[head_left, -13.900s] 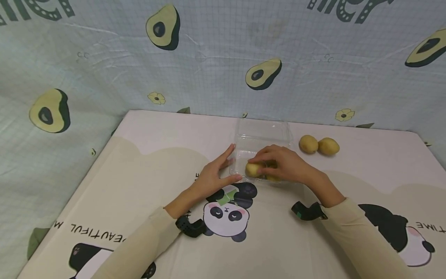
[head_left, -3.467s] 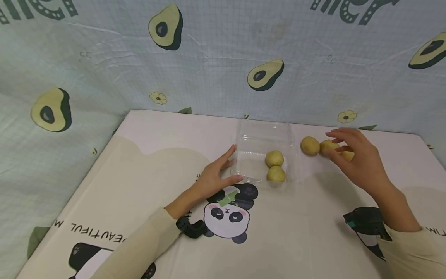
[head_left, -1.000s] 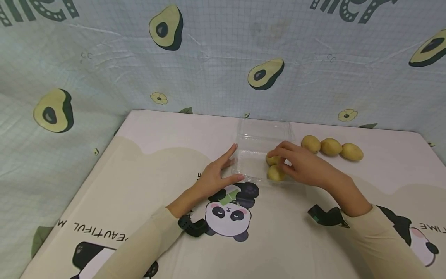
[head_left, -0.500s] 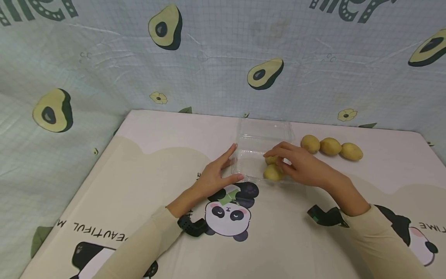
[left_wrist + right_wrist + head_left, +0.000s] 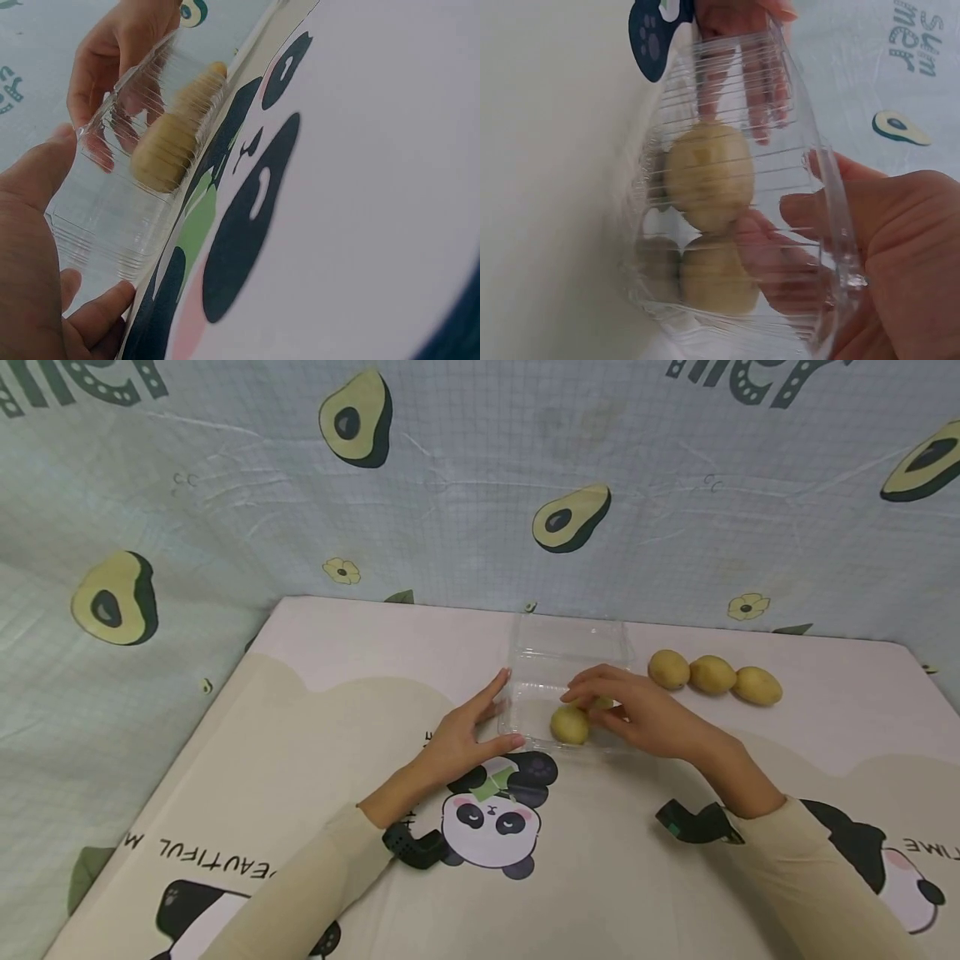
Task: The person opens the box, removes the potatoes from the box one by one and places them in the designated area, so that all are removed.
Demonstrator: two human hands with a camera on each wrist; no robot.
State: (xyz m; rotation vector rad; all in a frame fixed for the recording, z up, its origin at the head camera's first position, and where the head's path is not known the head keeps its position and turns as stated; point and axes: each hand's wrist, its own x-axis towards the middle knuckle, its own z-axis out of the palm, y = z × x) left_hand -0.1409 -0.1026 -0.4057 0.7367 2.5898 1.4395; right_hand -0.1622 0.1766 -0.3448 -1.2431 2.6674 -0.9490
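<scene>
While left hand (image 5: 465, 735) spreads at box's (image 5: 531, 714) left edge, right hand's (image 5: 648, 714) pinch is unclear; firm-looking fruit (image 5: 570, 725) should suit mid-body grasping.

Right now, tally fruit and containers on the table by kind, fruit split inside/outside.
Clear plastic container: 1
Yellow fruits inside: 2 (one partly hidden by the right hand)
Yellow fruits outside: 3
Total: 6 (5 fruits, 1 container)

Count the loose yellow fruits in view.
5: near fruit and far fruit in the clear container, the latter partly behind the right hand; three fruits in a row beside it.
</scene>
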